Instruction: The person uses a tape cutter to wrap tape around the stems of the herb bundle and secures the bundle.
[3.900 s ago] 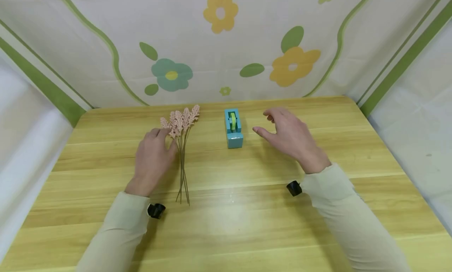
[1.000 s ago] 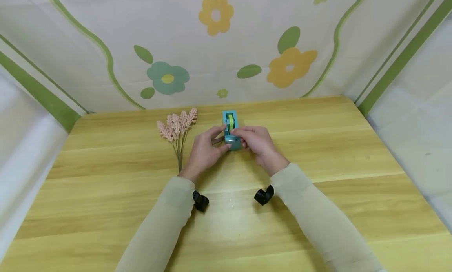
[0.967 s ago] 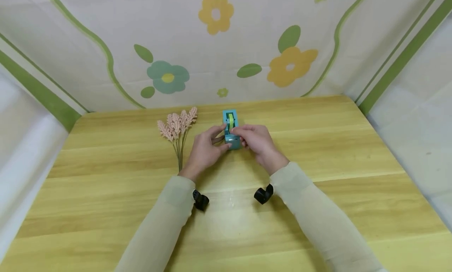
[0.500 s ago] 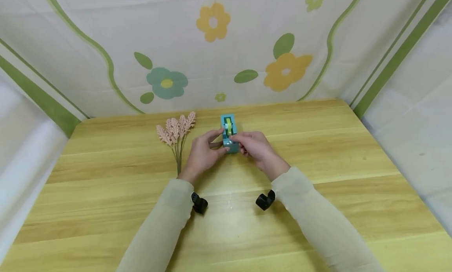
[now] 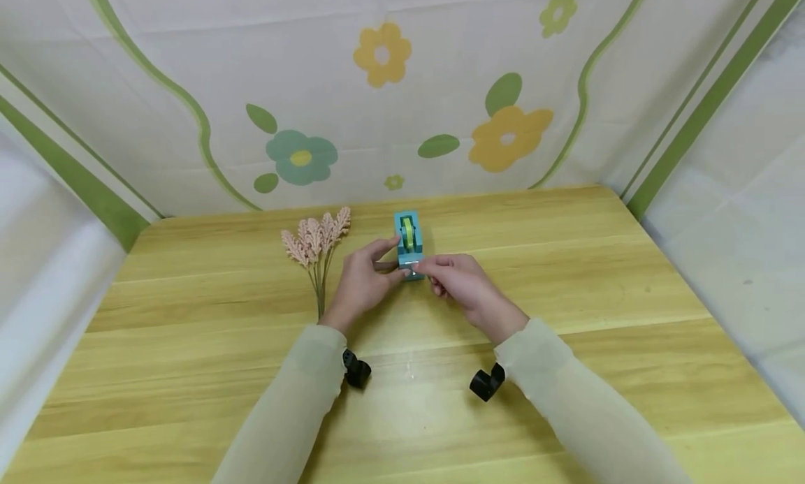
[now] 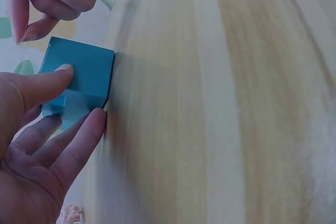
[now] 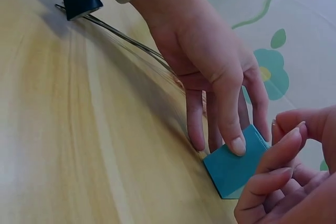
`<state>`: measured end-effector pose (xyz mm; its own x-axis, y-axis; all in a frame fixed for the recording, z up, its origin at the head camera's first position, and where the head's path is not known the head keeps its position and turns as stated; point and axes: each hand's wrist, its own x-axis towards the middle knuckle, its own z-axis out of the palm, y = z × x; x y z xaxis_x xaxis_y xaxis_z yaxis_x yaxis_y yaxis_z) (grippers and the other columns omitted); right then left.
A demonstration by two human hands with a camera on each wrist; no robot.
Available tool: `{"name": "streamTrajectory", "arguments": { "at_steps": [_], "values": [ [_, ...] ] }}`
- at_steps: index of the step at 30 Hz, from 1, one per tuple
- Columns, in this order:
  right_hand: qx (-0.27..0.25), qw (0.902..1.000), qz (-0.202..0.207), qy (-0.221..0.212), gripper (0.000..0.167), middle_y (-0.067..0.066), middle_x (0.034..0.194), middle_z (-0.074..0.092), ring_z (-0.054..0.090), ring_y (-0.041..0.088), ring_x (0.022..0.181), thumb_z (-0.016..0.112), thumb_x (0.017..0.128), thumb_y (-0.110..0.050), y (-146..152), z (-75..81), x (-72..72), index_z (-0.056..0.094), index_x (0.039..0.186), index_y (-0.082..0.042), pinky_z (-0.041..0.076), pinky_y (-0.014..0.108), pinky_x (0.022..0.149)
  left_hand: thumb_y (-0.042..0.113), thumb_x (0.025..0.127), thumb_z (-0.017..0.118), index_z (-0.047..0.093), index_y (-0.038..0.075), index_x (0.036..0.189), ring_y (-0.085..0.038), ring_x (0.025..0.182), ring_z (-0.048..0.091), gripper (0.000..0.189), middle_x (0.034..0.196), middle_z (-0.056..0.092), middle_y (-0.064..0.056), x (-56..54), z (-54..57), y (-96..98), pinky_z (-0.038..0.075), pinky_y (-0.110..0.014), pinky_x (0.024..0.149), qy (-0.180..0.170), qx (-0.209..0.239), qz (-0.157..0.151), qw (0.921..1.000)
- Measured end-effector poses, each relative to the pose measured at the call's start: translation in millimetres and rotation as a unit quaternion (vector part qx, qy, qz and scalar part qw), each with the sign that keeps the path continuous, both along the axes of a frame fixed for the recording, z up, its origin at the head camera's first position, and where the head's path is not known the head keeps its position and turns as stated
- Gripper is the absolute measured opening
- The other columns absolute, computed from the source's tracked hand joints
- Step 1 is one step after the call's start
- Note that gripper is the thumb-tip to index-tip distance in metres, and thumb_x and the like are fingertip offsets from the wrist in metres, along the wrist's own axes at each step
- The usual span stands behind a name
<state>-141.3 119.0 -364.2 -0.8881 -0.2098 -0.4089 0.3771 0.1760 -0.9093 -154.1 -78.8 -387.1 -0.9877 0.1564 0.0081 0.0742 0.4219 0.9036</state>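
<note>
A teal tape dispenser [image 5: 410, 258] stands on the wooden table with a yellow-green tape roll [image 5: 408, 234] inside. My left hand [image 5: 363, 281] grips it from the left. In the left wrist view the left thumb presses the front face of the dispenser [image 6: 92, 64], while the other fingers lie along its side. My right hand [image 5: 464, 283] pinches the tape's loose end between thumb and forefinger, just in front of the toothed cutting edge. Little of the clear tape itself shows; the right hand's [image 7: 283, 177] remaining fingers are curled under.
Left of the dispenser lies a bunch of pink artificial flowers [image 5: 316, 238], its stems partly hidden behind the left wrist. A white curtain with printed flowers [image 5: 381, 54] hangs behind the table [image 5: 207, 372]. Each wrist carries a black camera [image 5: 356, 369].
Both hands came from apart to the dispenser, the left from beside the flowers. In the last second my right hand has drawn from the roll toward me, over the cutter; the left keeps its grip.
</note>
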Motion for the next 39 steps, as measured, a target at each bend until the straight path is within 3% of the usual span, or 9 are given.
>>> {"name": "streamTrajectory", "arguments": {
  "at_steps": [13,19,39],
  "values": [
    [0.008,0.9999,0.013,0.006,0.037,-0.005,0.076,0.053,0.048,0.013,0.070,0.071,0.105,-0.030,6,-3.8,15.5,0.072,0.124,0.001,0.043,0.028,0.071,0.006,0.094,0.084,0.063,0.019,0.152,-0.033,0.123,0.075,0.063,0.162,0.056,-0.008,2.5,-2.4,-0.2,0.061,-0.043,0.100,-0.014,0.001,0.003,0.9999],
    [0.005,0.9998,0.014,0.012,0.040,-0.003,0.082,0.057,0.049,0.012,0.070,0.072,0.104,-0.031,8,-4.9,15.3,0.072,0.126,0.002,0.044,0.027,0.069,0.006,0.094,0.084,0.063,0.019,0.152,-0.033,0.123,0.075,0.063,0.162,0.055,-0.008,1.7,-2.6,-0.4,0.062,-0.043,0.100,-0.007,0.002,0.004,1.0000],
    [-0.029,0.9995,0.010,-0.005,0.038,-0.007,0.073,0.053,0.047,0.011,0.069,0.072,0.104,-0.027,10,-9.2,16.4,0.073,0.127,0.003,0.041,0.024,0.067,0.007,0.093,0.085,0.062,0.020,0.152,-0.031,0.121,0.076,0.064,0.162,0.056,-0.006,2.4,-1.1,0.3,0.061,-0.043,0.100,-0.014,-0.008,0.011,0.9998]
  ]
}}
